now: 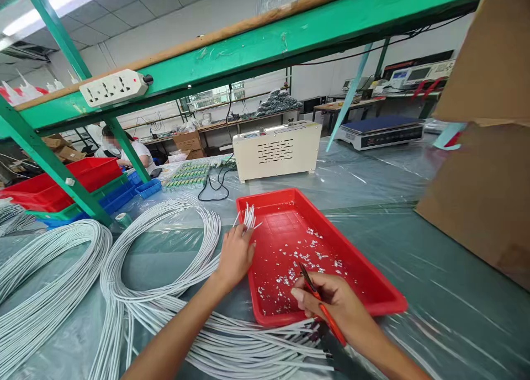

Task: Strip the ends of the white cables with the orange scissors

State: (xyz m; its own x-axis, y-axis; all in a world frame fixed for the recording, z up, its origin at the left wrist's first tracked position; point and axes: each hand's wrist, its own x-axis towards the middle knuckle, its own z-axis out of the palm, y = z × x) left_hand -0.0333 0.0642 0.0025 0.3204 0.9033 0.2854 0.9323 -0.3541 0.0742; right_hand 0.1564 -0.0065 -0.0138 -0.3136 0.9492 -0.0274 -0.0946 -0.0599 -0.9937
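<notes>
My left hand (237,253) is closed round a bunch of white cable ends (249,216) at the left rim of a red tray (351,253). Small silvery scraps (306,256) lie scattered over the tray's floor. Over the tray's near edge, my right hand (331,297) grips a pair of cutters with red-orange handles (327,316), its dark tip pointing up and left. Below both hands a thick bundle of white cables (248,347) spreads out, its ends under the tray's near side. More of the cable lies in a large coil (161,247) to the left.
Another cable coil (53,286) lies at far left. Stacked bins (70,184), green circuit boards (188,174), a beige box machine (276,151) and a scale (379,131) stand behind. A cardboard box (480,192) stands right. A green shelf beam (248,43) crosses overhead. A person (138,151) sits beyond.
</notes>
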